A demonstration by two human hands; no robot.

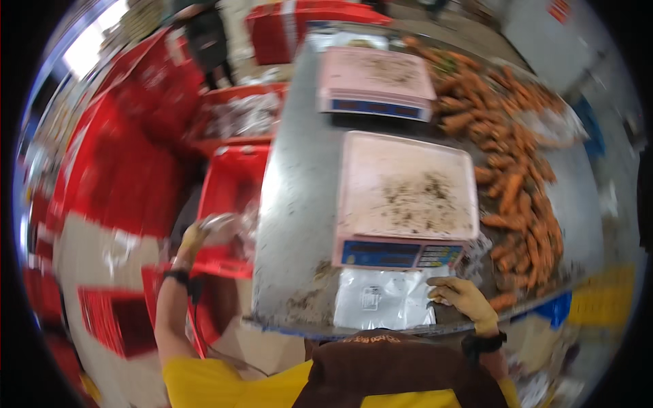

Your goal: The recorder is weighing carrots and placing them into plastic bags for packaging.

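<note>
My left hand (194, 239), in a pale glove, is out to the left over a red crate (231, 170) beside the table. Its fingers are closed on a clear plastic bag (221, 228), blurred, whose contents I cannot make out. At the table's near edge my right hand (466, 302), also gloved, has its fingers bent and pinched at the right edge of some flat plastic bags (377, 299). Right in front of those bags stands a pink weighing scale (408, 183) with dirt on its pan. Loose carrots (517, 204) are heaped along the table's right side.
A second pink scale (377, 75) stands farther back on the metal table (292, 183). Another red crate (204, 112) holds filled clear bags. Red crates are stacked at the left (122, 163). Beyond them stands a person (204, 41). A yellow crate (602, 299) is at the right.
</note>
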